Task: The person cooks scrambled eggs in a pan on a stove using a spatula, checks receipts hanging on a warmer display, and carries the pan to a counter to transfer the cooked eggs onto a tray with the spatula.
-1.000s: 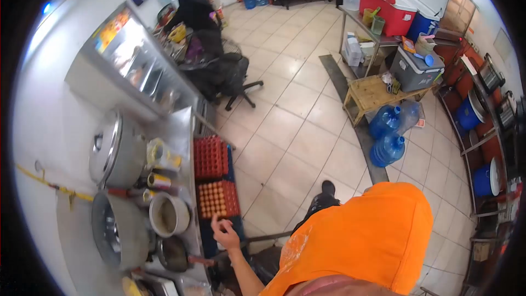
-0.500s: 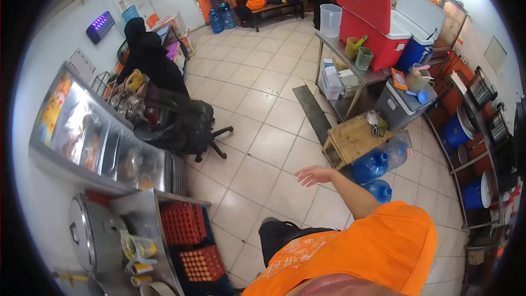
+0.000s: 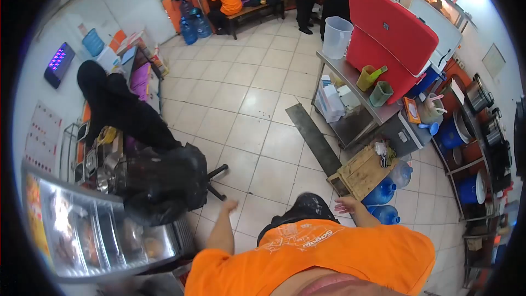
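My left hand (image 3: 230, 205) hangs out in front with nothing in it, near the wheeled base of a black office chair (image 3: 164, 181). Its thumb looks apart from the loosely bent fingers. On the other side, my right hand (image 3: 346, 204) is open and empty, fingers spread. It is nearest a low wooden stool (image 3: 359, 178), on which a small bundle (image 3: 385, 154) lies. Large blue water bottles (image 3: 382, 191) lie on the floor beside that stool, to the right of my right hand.
A person in black (image 3: 126, 107) is beside the office chair, left. A glass-front display case (image 3: 104, 230) stands lower left. To the right, a metal table (image 3: 356, 96) carries a red cooler (image 3: 386, 27) and jugs. A dark strip (image 3: 312, 137) crosses the tiles. More people are at the back.
I have moved forward and the view has turned. My left hand has come into view; my right hand has dropped lower and nearer the body. The display case and chair are closer.
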Available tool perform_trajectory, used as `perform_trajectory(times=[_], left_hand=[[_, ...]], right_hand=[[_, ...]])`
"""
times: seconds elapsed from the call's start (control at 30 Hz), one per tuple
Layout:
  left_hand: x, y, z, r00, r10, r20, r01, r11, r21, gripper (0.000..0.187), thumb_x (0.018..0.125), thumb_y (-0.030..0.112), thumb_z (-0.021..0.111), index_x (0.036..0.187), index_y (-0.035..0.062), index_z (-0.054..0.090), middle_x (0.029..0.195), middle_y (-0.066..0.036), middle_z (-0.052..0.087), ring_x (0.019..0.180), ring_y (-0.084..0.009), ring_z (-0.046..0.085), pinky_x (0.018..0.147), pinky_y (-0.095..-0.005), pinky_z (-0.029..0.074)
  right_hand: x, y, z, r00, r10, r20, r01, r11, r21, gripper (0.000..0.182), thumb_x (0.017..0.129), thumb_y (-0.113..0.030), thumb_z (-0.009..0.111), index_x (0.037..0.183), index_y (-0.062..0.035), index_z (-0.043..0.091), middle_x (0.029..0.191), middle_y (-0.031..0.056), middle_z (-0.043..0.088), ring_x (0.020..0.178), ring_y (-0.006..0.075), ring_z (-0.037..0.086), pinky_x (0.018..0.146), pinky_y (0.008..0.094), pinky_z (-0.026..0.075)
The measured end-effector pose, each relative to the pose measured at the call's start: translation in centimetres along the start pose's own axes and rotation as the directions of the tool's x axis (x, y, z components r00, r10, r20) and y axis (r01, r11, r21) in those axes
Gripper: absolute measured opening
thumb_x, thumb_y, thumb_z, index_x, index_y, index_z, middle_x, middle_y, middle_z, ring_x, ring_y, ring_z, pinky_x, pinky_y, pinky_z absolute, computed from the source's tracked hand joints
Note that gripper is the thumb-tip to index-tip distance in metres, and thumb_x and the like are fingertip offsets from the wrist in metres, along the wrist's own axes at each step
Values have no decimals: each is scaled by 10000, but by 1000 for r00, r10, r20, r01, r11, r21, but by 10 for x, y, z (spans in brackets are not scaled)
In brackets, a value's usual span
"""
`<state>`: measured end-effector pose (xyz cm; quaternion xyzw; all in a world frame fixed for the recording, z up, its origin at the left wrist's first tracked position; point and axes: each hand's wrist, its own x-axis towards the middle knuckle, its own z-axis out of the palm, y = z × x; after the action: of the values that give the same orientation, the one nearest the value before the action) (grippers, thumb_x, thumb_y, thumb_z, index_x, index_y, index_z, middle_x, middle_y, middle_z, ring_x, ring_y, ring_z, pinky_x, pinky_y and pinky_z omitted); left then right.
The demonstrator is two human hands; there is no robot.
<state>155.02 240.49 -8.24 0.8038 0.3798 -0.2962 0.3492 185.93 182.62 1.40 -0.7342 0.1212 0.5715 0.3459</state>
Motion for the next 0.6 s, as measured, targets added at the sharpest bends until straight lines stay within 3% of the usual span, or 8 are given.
perform_trajectory(times=[0.07, 0.13, 0.3, 0.43, 0.47, 0.5, 0.53, 0.6], left_hand=[[86, 29, -88, 929, 183, -321, -257, 944, -206, 392, 848, 407, 542, 820, 36, 664, 763, -154, 668, 747, -256, 649, 722, -385, 487], [40, 148, -211, 914, 128, -384, -288, 873, -393, 294, 836, 301, 604, 850, 10, 645, 777, -123, 665, 750, -200, 639, 667, -333, 481], [133, 179, -340, 835, 93, -543, -444, 697, -563, 242, 874, 258, 580, 973, 37, 597, 900, -75, 661, 772, -161, 632, 624, -293, 479], [103, 127, -310, 900, -350, -260, -261, 45, -964, 245, 918, 332, 532, 1014, 108, 560, 982, -36, 628, 884, -191, 617, 686, -358, 493], [109, 95, -280, 895, -410, -179, -253, -136, -958, 295, 934, 374, 509, 1030, 100, 561, 965, -50, 619, 878, -202, 605, 665, -367, 484], [138, 31, -228, 860, -469, -203, -275, -90, -957, 370, 955, 414, 465, 1100, 87, 559, 1050, -93, 613, 969, -218, 586, 739, -351, 479], [73, 109, -235, 796, -569, -206, -103, 208, -973, 375, 961, 380, 446, 1146, 78, 570, 1168, -130, 585, 1059, -212, 557, 794, -380, 476], [66, 107, -176, 811, -585, 22, 194, 233, -953, 370, 954, 376, 453, 1126, 73, 576, 1146, -139, 593, 1041, -228, 564, 794, -386, 477]], right_hand=[[72, 31, -32, 992, 21, -124, -32, 996, -85, 376, 752, -343, 696, 1061, -130, 683, 985, 56, 668, 811, 153, 645, 674, 394, 497], [88, 29, -38, 968, -3, -249, -136, 832, -538, 339, 738, -216, 684, 1053, -89, 691, 976, 104, 666, 841, 195, 648, 715, 407, 504], [194, -93, -59, 994, 66, -92, -112, 685, -720, 308, 728, -181, 667, 1012, -66, 700, 941, 135, 674, 835, 229, 652, 735, 412, 505], [371, -260, -78, 947, 253, 199, 42, 515, -856, 284, 720, -153, 653, 979, -48, 708, 912, 160, 680, 830, 256, 655, 751, 417, 507], [441, -315, -77, 736, 494, 463, 202, 493, -846, 279, 718, -146, 649, 971, -44, 710, 905, 166, 681, 829, 262, 656, 755, 418, 507], [417, -387, -86, 945, 176, 275, 185, 403, -896, 291, 718, -150, 642, 973, -25, 704, 981, 186, 669, 890, 292, 650, 783, 432, 502], [326, -503, -89, 984, -173, 37, 98, 357, -929, 305, 718, -154, 634, 976, -6, 699, 1057, 206, 656, 951, 321, 643, 811, 446, 497], [333, -630, -104, 772, -634, 54, 283, 266, -921, 342, 816, -241, 573, 1057, -18, 667, 1029, 220, 659, 929, 335, 651, 802, 445, 500]])
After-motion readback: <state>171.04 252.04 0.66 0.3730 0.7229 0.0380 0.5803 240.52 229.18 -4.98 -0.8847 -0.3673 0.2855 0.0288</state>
